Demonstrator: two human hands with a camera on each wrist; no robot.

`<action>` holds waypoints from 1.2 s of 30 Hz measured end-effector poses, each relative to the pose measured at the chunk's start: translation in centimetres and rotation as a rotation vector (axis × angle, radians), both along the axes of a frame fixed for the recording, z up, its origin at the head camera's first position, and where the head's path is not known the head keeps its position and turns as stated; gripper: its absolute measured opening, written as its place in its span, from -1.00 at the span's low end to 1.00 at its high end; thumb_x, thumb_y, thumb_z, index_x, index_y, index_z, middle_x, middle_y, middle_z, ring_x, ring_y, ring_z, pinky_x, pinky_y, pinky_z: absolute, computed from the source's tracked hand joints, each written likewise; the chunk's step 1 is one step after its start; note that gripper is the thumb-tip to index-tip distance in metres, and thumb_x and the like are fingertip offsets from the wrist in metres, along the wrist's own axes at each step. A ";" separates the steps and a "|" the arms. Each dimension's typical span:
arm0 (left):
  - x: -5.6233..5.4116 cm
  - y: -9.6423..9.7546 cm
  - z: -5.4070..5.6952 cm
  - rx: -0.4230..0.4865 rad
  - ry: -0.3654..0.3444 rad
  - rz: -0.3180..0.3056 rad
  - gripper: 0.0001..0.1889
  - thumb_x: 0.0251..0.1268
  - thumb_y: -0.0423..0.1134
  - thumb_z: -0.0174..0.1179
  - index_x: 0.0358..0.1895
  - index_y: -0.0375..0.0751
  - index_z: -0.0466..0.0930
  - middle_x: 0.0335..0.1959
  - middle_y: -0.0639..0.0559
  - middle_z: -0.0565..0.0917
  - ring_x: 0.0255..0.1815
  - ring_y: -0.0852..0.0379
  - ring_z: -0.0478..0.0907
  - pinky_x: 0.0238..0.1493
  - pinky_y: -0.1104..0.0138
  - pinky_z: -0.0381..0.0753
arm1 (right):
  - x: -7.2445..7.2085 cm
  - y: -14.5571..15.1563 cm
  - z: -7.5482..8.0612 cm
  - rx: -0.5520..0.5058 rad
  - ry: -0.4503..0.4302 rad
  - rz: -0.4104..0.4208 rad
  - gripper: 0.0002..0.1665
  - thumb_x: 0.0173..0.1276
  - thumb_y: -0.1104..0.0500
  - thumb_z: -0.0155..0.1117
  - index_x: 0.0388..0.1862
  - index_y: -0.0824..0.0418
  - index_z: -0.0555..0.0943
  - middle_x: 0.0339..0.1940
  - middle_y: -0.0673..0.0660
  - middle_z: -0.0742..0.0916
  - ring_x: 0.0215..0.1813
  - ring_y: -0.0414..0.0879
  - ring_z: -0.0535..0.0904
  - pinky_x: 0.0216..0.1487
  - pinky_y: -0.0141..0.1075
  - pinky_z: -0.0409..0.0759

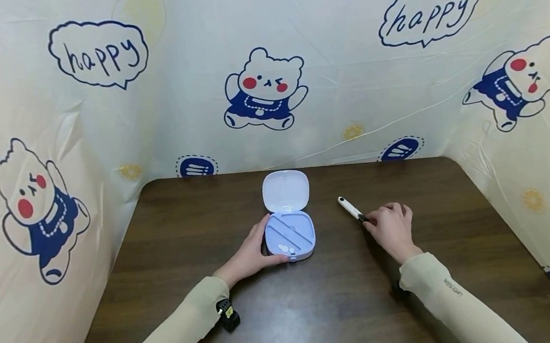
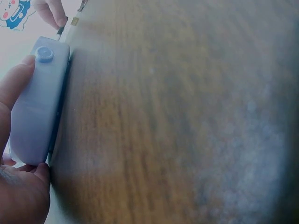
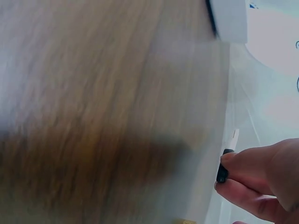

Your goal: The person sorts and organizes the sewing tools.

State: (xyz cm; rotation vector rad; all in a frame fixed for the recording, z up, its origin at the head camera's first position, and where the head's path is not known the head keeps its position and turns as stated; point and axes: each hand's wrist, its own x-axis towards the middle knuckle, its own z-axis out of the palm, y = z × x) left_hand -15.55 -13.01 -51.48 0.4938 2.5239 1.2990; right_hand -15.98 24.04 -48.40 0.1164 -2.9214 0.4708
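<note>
A light-blue pill case [image 1: 289, 235] sits on the table, its lid [image 1: 286, 191] swung back. Diagonal dividers cross the inside, and a few small white pieces [image 1: 285, 248] lie near the front. My left hand [image 1: 250, 256] grips the case from the left, thumb along the front by the round latch button [image 2: 45, 53]. To the right, my right hand [image 1: 392, 228] pinches the black part [image 3: 223, 169] of a slim white-handled tool [image 1: 349, 207] between thumb and fingers. The white handle points away to the upper left and has a hole at its end. Fingers hide the tool's near end.
The dark wooden table [image 1: 183, 216] has rounded far corners. A pale printed cloth [image 1: 338, 96] with cartoon bears rises behind it and along both sides. A small black device [image 1: 228, 315] is strapped at the left sleeve's cuff.
</note>
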 end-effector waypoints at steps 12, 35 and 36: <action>0.0 0.0 -0.2 0.005 0.002 -0.003 0.31 0.12 0.15 0.57 0.73 -0.11 -0.22 0.68 -0.23 0.02 0.66 -0.15 0.05 0.59 -0.07 0.14 | 1.1 -1.5 0.8 -0.008 0.056 0.048 -0.85 0.31 0.16 0.54 -0.23 0.24 0.85 -0.27 0.19 0.81 0.14 0.29 0.49 0.38 0.39 0.08; 0.0 -0.1 -0.1 0.012 -0.015 -0.003 0.30 0.12 0.17 0.56 0.73 -0.10 -0.22 0.68 -0.23 0.01 0.66 -0.17 0.06 0.58 -0.10 0.15 | 2.8 -4.5 2.0 0.021 0.152 0.170 -0.86 0.25 0.16 0.60 -0.26 0.18 0.86 -0.33 0.12 0.80 0.10 0.25 0.52 0.35 0.39 0.18; 0.0 -0.1 -0.1 0.015 -0.011 -0.004 0.30 0.12 0.17 0.56 0.73 -0.10 -0.22 0.68 -0.23 0.01 0.66 -0.17 0.06 0.58 -0.10 0.15 | 2.7 -4.7 2.1 0.022 0.154 0.177 -0.86 0.25 0.15 0.60 -0.25 0.18 0.86 -0.33 0.12 0.80 0.10 0.24 0.52 0.35 0.39 0.17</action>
